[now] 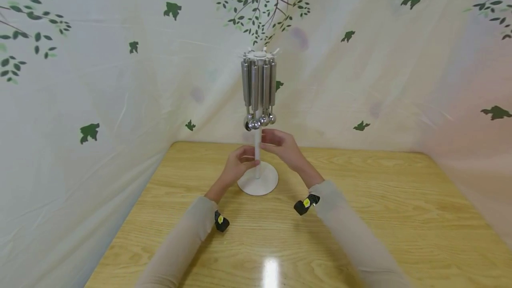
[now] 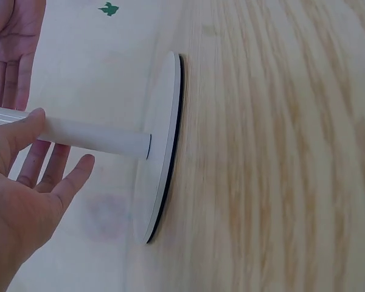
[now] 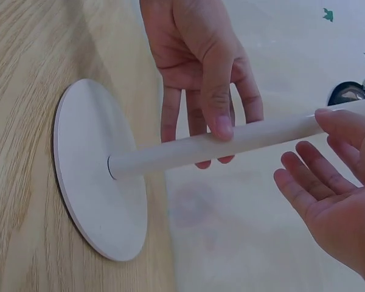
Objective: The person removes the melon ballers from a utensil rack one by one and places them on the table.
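Observation:
A white stand holds a ring of hanging steel utensils (image 1: 254, 88) with shiny rounded lower ends. Its slim pole (image 1: 258, 136) rises from a round white base (image 1: 258, 188) resting on the table. My left hand (image 1: 236, 165) grips the lower pole, thumb on the near side and fingers behind. Higher up, just under the utensils, my right hand (image 1: 285, 148) holds the pole from the right. In the right wrist view its thumb (image 3: 347, 125) lies against the pole, with the other fingers spread loosely beneath. A shiny utensil end (image 3: 348, 93) sits close above that thumb.
The wooden table (image 1: 380, 208) extends on both sides of the stand. Behind it hangs a pale cloth (image 1: 320, 92) printed with green leaves and branches. Small black wrist cameras (image 1: 307, 204) sit at both sleeves.

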`<state>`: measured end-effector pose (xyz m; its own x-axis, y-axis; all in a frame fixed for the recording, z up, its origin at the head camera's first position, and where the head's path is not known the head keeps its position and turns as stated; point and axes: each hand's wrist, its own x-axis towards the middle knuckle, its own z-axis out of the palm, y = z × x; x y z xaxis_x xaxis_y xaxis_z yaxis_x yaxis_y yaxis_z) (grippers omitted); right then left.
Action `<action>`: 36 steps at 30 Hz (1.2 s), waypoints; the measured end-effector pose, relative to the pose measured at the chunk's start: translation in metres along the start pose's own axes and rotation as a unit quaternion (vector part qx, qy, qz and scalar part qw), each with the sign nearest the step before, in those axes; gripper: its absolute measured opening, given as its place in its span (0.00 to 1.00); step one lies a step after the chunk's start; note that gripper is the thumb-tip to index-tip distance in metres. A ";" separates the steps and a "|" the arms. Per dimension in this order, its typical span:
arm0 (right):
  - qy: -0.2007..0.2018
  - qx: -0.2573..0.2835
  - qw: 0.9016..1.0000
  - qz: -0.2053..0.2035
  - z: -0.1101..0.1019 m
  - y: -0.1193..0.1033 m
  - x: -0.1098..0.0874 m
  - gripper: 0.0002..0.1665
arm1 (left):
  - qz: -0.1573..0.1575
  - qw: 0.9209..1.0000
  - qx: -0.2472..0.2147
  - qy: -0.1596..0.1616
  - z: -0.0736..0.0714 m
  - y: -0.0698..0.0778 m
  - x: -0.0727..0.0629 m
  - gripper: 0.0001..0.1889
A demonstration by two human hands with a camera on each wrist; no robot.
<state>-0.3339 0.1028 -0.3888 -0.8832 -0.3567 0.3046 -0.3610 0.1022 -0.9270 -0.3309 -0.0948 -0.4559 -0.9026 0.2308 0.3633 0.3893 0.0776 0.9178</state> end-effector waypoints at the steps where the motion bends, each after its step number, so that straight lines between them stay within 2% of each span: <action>1: 0.005 0.003 1.000 0.003 0.002 0.000 0.001 0.26 | -0.001 1.000 -0.001 0.005 0.000 0.000 0.000 0.18; 5: 0.022 0.012 1.000 0.005 0.009 -0.001 0.005 0.23 | -0.003 1.000 0.001 0.024 0.002 -0.002 0.000 0.17; 11: 0.041 0.012 0.999 -0.012 0.013 0.001 0.006 0.21 | 0.017 0.999 -0.012 0.040 0.007 -0.005 0.001 0.16; 21: 0.036 0.000 0.999 -0.023 0.011 -0.001 0.004 0.20 | 0.019 0.998 -0.025 0.055 0.012 -0.001 0.001 0.13; 27: 0.032 -0.002 0.999 -0.025 -0.005 -0.004 -0.003 0.21 | 0.027 0.997 -0.029 0.059 0.030 0.003 0.005 0.13; 32: 0.030 0.003 0.999 -0.026 -0.021 -0.006 -0.011 0.22 | 0.046 0.997 -0.044 0.054 0.049 0.002 0.009 0.13; 36: 0.031 -0.004 0.999 -0.019 -0.036 -0.003 -0.018 0.23 | 0.049 0.996 -0.044 0.053 0.065 0.002 0.013 0.12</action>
<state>-0.3274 0.1429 -0.3836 -0.8855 -0.3028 0.3524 -0.3964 0.0966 -0.9130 -0.3297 -0.0282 -0.4594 -0.8773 0.1297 0.4621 0.4628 -0.0267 0.8861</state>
